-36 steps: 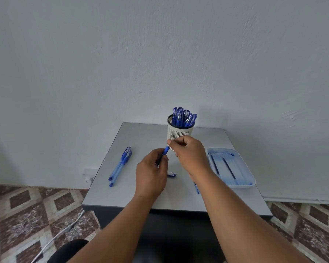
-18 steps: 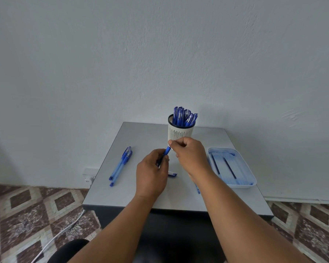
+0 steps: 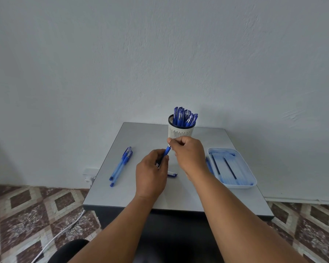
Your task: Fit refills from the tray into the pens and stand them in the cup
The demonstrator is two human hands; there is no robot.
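A blue pen [image 3: 166, 152] is held over the middle of the grey table [image 3: 141, 137]. My left hand [image 3: 152, 173] grips its lower barrel; my right hand [image 3: 188, 154] pinches its upper tip end. Right behind my hands stands a white slotted cup [image 3: 179, 131] with several blue pens [image 3: 184, 117] upright in it. At the right lies a pale blue tray [image 3: 249, 182] holding two dark refills [image 3: 229, 170]. Two capped blue pens [image 3: 122, 165] lie side by side on the table's left. A pen cap [image 3: 172, 175] lies just under my hands.
Another blue pen part [image 3: 208, 165] lies against the tray's left side, partly hidden by my right forearm. The table's near edge [image 3: 122, 207] is dark. A white cable [image 3: 61, 234] runs over the patterned floor at the left, below a wall socket [image 3: 89, 177].
Both hands stay on the pen at about the same spot. My right hand's fingers have shifted slightly at the pen's upper end.
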